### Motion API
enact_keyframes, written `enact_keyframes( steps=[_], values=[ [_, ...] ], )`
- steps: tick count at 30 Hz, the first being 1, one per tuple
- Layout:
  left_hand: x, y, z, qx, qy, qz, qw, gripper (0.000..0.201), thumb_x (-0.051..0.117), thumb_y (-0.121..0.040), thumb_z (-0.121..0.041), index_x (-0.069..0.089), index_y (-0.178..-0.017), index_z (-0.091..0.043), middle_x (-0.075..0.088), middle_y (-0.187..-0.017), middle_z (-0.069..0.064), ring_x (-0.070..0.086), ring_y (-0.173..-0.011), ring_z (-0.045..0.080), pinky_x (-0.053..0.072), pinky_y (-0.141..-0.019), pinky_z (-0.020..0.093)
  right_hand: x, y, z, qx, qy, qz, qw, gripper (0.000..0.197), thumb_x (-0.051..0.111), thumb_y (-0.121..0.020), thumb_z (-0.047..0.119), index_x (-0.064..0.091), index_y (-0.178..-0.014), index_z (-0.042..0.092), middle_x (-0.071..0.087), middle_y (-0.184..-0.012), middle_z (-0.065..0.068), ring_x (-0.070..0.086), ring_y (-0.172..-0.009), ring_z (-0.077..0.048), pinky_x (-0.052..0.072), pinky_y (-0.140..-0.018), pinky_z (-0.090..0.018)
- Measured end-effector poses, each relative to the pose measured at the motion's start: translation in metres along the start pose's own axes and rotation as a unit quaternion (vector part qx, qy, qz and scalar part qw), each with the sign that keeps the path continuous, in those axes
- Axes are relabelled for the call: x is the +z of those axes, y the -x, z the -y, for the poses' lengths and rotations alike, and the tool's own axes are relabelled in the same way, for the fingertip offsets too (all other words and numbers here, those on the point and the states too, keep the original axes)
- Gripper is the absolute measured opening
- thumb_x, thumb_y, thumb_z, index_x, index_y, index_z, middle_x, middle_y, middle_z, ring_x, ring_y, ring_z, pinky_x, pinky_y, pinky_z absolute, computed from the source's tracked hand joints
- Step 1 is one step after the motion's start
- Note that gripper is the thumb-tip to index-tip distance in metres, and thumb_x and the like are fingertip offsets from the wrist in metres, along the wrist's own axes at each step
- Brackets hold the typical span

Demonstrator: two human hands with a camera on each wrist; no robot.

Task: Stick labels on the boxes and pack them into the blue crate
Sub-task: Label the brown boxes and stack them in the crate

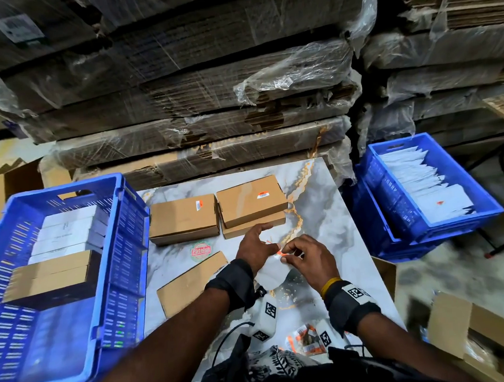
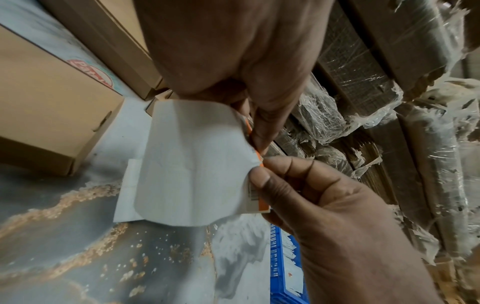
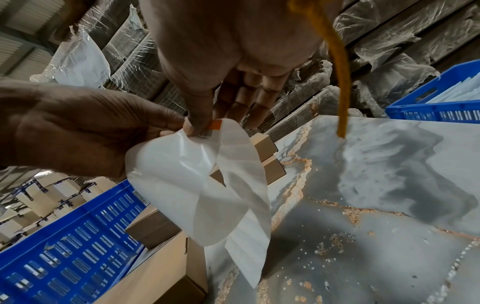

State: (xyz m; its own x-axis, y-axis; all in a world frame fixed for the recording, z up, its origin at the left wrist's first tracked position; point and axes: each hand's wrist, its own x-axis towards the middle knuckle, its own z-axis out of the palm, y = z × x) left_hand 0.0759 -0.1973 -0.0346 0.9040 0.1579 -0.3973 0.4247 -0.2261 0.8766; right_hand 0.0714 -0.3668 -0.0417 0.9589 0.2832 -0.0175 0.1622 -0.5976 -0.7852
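Both hands meet over the marble table point(image 1: 321, 203). My left hand point(image 1: 267, 240) grips the edge of a curled white backing sheet point(image 2: 192, 164). My right hand point(image 1: 284, 256) pinches the corner of an orange-and-white label point(image 3: 213, 128) on that sheet. Behind the hands lie brown boxes: a labelled one point(image 1: 183, 218), and to its right a labelled one point(image 1: 251, 200) stacked on another. An unlabelled box point(image 1: 191, 278) lies under my left forearm. The blue crate point(image 1: 64, 192) at the left holds several white and brown boxes.
A second blue crate point(image 1: 398, 144) at the right holds white sheets. Plastic-wrapped stacks of flat cardboard point(image 1: 192, 105) rise right behind the table. An open carton point(image 1: 482, 338) sits at lower right. Label scraps point(image 1: 304, 340) lie at the near table edge.
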Motion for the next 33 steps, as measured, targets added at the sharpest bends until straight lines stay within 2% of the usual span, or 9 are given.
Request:
enact_keyframes(
  steps=[5, 10, 14, 16, 20, 23, 27, 31, 33],
  values=[
    [0.001, -0.001, 0.001, -0.023, 0.015, 0.006, 1.0, 0.054, 0.073, -0.078, -0.002, 0.058, -0.126, -0.022, 0.061, -0.102, 0.005, 0.056, -0.078, 0.013, 0.044, -0.065, 0.018, -0.002, 0.0, 0.002, 0.012, 0.021, 0.013, 1.0, 0.012, 0.077, -0.078, 0.026, 0.071, -0.088, 0.028, 0.061, -0.091, 0.013, 0.059, -0.074, -0.002, 0.05, -0.07, -0.026],
    [0.0, -0.002, 0.003, -0.043, 0.027, 0.006, 0.999, 0.057, 0.072, -0.078, 0.004, 0.055, -0.128, -0.019, 0.059, -0.087, 0.006, 0.05, -0.063, 0.01, 0.041, -0.051, 0.014, -0.002, -0.002, 0.001, 0.025, 0.016, 0.025, 0.999, 0.01, 0.078, -0.078, 0.027, 0.072, -0.085, 0.03, 0.063, -0.089, 0.014, 0.06, -0.076, -0.002, 0.051, -0.072, -0.027],
    [-0.002, 0.0, 0.002, -0.084, 0.048, 0.031, 0.995, 0.051, 0.069, -0.081, 0.003, 0.055, -0.124, -0.022, 0.052, -0.067, 0.005, 0.043, -0.054, 0.013, 0.03, -0.041, 0.015, -0.003, -0.002, 0.0, 0.02, 0.018, 0.036, 0.999, 0.012, 0.078, -0.077, 0.026, 0.073, -0.087, 0.031, 0.062, -0.09, 0.015, 0.06, -0.078, -0.002, 0.051, -0.073, -0.028],
    [-0.003, 0.001, 0.0, -0.112, 0.08, 0.053, 0.989, 0.051, 0.072, -0.077, 0.001, 0.055, -0.119, -0.023, 0.054, -0.069, 0.009, 0.043, -0.058, 0.018, 0.029, -0.05, 0.019, -0.003, -0.001, -0.001, 0.011, 0.014, 0.031, 0.999, 0.01, 0.078, -0.078, 0.026, 0.074, -0.086, 0.03, 0.062, -0.09, 0.015, 0.06, -0.079, -0.002, 0.051, -0.073, -0.027],
    [-0.003, -0.003, 0.004, -0.142, 0.108, 0.084, 0.98, 0.057, 0.073, -0.056, -0.007, 0.063, -0.11, -0.024, 0.058, -0.087, 0.017, 0.048, -0.083, 0.027, 0.034, -0.078, 0.037, -0.003, -0.001, -0.001, -0.005, 0.016, 0.026, 1.0, 0.006, 0.076, -0.079, 0.026, 0.074, -0.083, 0.03, 0.061, -0.088, 0.015, 0.059, -0.079, -0.002, 0.049, -0.069, -0.023],
    [-0.007, 0.002, -0.002, -0.149, 0.105, 0.093, 0.979, 0.054, 0.072, -0.061, -0.002, 0.064, -0.111, -0.022, 0.061, -0.09, 0.018, 0.052, -0.086, 0.026, 0.037, -0.082, 0.037, -0.003, -0.002, -0.001, -0.018, 0.028, 0.035, 0.999, 0.006, 0.076, -0.08, 0.027, 0.073, -0.083, 0.031, 0.059, -0.088, 0.017, 0.058, -0.077, -0.001, 0.046, -0.066, -0.02],
    [-0.01, 0.007, -0.007, -0.146, 0.082, 0.095, 0.981, 0.049, 0.065, -0.081, 0.009, 0.059, -0.123, -0.015, 0.059, -0.089, 0.019, 0.052, -0.08, 0.026, 0.037, -0.07, 0.029, -0.002, -0.001, -0.003, -0.034, 0.034, 0.042, 0.998, 0.009, 0.076, -0.081, 0.027, 0.072, -0.087, 0.032, 0.057, -0.092, 0.016, 0.057, -0.077, -0.003, 0.047, -0.068, -0.021],
    [-0.01, 0.008, -0.011, -0.147, 0.067, 0.082, 0.983, 0.044, 0.059, -0.086, 0.008, 0.059, -0.123, -0.016, 0.058, -0.073, 0.011, 0.051, -0.047, 0.012, 0.035, -0.047, 0.014, -0.003, -0.001, -0.005, -0.044, 0.054, 0.054, 0.996, 0.01, 0.074, -0.082, 0.029, 0.071, -0.091, 0.033, 0.056, -0.094, 0.015, 0.057, -0.08, -0.002, 0.046, -0.069, -0.021],
    [-0.009, 0.008, -0.011, -0.139, 0.062, 0.072, 0.986, 0.043, 0.061, -0.085, 0.004, 0.061, -0.121, -0.02, 0.058, -0.072, 0.009, 0.051, -0.051, 0.013, 0.034, -0.045, 0.014, -0.003, -0.002, -0.006, -0.044, 0.059, 0.051, 0.996, 0.01, 0.074, -0.082, 0.03, 0.071, -0.091, 0.033, 0.056, -0.094, 0.015, 0.057, -0.08, -0.002, 0.045, -0.069, -0.021]
  ],
)
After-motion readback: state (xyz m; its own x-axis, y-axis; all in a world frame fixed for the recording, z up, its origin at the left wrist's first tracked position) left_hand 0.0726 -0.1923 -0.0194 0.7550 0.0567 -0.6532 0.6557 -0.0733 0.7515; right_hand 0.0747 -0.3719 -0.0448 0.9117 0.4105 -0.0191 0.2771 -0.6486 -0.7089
